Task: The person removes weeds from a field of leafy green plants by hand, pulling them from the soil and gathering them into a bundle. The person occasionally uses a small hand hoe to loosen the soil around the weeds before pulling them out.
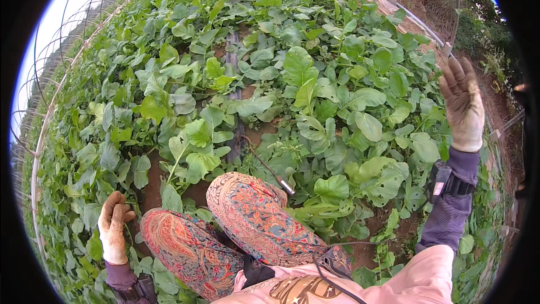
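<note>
My right hand [463,107], in a soiled pale work glove, is raised at the right with its palm showing and its fingers extended. It holds nothing. Low on the left, my left hand [114,228], gloved too, has loosely bent fingers beside the leaves, with no object visible in it. Broad-leaved green plants [367,97], some with holes in their leaves, grow densely before me. Just beyond my patterned trouser knee [249,207] lies a thin dark rod with a shiny metal end [286,185]; its far part runs among the leaves.
A dark strip [233,63] runs between the plants, with bare soil [154,181] showing in places. Curved greenhouse hoops [63,29] line the left side. A pale pipe [422,25] borders the bed at right. A cable [358,243] crosses near my lap.
</note>
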Motion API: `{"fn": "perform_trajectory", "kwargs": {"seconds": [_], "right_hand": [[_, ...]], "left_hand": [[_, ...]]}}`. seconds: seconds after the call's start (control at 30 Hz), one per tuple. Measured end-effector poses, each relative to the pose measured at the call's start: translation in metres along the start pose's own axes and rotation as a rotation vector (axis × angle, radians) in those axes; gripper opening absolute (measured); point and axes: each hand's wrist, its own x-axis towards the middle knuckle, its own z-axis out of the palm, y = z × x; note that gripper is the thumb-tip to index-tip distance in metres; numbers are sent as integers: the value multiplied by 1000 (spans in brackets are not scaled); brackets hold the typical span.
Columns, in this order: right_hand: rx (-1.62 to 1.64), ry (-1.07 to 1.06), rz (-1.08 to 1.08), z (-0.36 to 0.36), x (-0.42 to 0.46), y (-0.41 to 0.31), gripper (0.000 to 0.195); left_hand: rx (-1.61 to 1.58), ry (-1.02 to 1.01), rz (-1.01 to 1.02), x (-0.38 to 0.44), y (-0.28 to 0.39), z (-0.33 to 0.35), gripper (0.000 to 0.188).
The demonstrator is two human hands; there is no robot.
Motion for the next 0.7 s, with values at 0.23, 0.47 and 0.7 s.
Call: {"fn": "perform_trajectory", "kwargs": {"seconds": [0.23,0.47,0.7], "right_hand": [[227,-93,898,114,-88,175,47],[-711,-1232,1005,131,-140,297,36],[-565,-6,1224,51,-144,394,22]], "left_hand": [[449,-76,220,-38,-27,29,41],[654,31,303,-28,-39,55,29],[697,-97,310,-7,-20,57,25]]}}
